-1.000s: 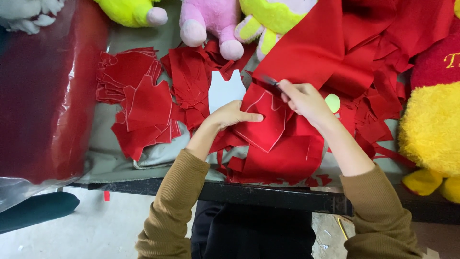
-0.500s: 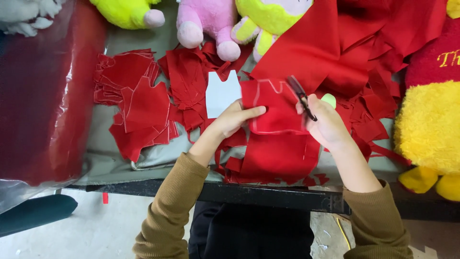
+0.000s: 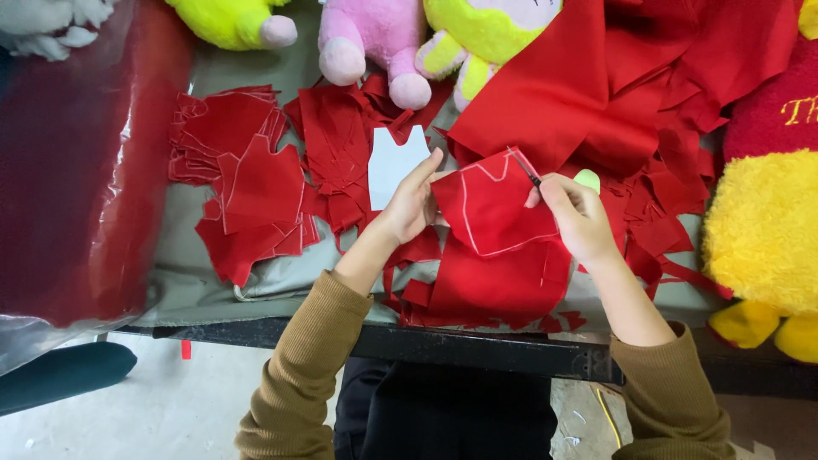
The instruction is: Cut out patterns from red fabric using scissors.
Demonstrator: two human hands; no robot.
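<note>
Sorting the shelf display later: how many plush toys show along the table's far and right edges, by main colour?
Yellow-green plush: 2, one at top left and one at top centre
Pink plush: 1
Yellow-and-red plush: 1
White plush: 1, only partly in view
Total: 5

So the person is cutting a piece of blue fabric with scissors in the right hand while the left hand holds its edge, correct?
Not quite. The head view shows the fabric piece is red, not blue. The rest holds: the right hand works scissors at its top edge while the left hand holds its left edge.
</note>
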